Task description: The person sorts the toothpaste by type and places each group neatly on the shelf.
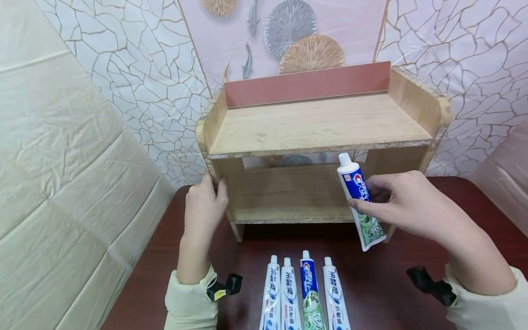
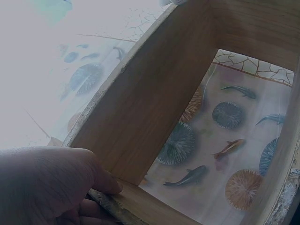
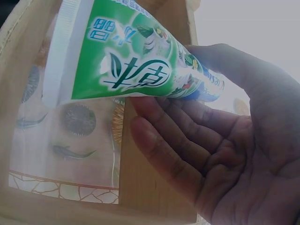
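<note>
A blue, green and white toothpaste tube (image 1: 358,197), its white cap tilted up, is held by my right hand (image 1: 406,204) before the right side of the wooden shelf (image 1: 321,121). In the right wrist view the tube's green end (image 3: 126,61) points away from the palm, with thumb and fingers around its other part. My left hand (image 1: 205,206) grips the front edge of the shelf's left side panel. The left wrist view shows that thumb lying on the wood. Several more toothpaste tubes lie in a row on the table, among them a blue and green one (image 1: 310,288).
The shelf has an upper board with a pink back strip (image 1: 309,85) and a lower board (image 1: 293,192). It stands on a dark red table (image 1: 247,284). Patterned cloth (image 1: 136,55) hangs behind, and pale quilted fabric (image 1: 62,183) slopes along the left.
</note>
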Available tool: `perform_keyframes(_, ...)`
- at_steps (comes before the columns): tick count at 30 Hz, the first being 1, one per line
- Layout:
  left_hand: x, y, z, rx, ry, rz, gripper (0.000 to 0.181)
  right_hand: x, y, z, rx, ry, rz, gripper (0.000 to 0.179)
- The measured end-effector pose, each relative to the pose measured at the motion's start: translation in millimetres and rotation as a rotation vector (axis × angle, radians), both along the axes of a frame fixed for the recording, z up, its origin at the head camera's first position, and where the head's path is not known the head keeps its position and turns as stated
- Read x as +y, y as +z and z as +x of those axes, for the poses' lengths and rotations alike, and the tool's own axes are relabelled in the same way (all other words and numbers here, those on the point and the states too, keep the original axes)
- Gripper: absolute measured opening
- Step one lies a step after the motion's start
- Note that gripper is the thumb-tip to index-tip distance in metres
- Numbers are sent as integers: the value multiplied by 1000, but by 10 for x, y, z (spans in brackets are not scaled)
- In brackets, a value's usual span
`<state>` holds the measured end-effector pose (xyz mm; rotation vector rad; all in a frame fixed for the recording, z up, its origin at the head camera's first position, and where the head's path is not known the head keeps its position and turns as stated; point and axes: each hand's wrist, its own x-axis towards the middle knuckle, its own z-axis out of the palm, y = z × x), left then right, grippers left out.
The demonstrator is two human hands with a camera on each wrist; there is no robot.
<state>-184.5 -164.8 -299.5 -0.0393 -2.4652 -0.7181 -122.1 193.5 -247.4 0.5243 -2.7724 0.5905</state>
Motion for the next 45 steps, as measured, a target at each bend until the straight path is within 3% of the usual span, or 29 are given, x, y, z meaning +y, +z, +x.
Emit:
perform_keyframes(10,-4,-4,6,-5,-2,2,25,-55,154,-80,42,19,4,28)
perform_keyframes(15,-8,1,3,2,-8,-1,24,-72,234,-119,58,-20,-24,29)
perform_keyframes(26,-7,3,9,-2,-11,5,23,-33,348,-198,194,-18,-96,27)
perform_keyframes(33,-10,-4,6,2,-7,-9,24,-27,498,-204,228,-118,-2,39)
perform_keyframes(37,-14,-5,5,2,-6,-4,24,-52,598,-246,267,-134,46,44)
perform_keyframes(45,-14,1,3,1,-6,-13,24,-77,744,-362,243,-139,97,49)
